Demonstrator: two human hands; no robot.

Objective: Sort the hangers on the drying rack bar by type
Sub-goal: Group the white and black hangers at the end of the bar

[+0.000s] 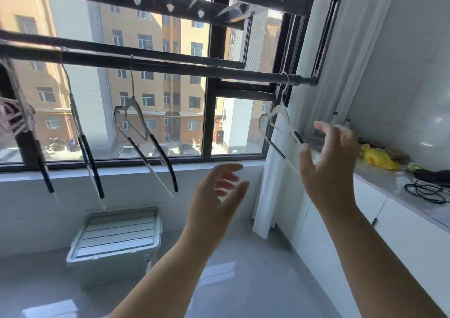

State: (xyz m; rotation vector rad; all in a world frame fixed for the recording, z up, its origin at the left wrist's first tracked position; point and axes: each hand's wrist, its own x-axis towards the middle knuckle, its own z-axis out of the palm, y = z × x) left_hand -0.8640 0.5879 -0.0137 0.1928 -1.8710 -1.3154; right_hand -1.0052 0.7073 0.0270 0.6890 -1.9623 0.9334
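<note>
A dark drying rack bar point(170, 64) runs across the window at head height. Several white hangers with black grip sleeves hang from it: one near the right end point(280, 120), one in the middle point(136, 120), one further left point(80, 132), and more bunched at the far left edge point(26, 132), partly cut off. My right hand point(328, 162) is raised with fingers spread, just beside the lower arm of the rightmost hanger, apparently not gripping it. My left hand point(219, 196) is lower, open and empty, between the middle and right hangers.
A second rack bar with peg holes point(170, 3) runs overhead. A lidded plastic storage box point(117, 235) sits on the floor below the window. A white counter point(389, 183) on the right holds a yellow bag point(379, 158) and black cables point(428, 191). A white curtain point(272, 196) hangs beside it.
</note>
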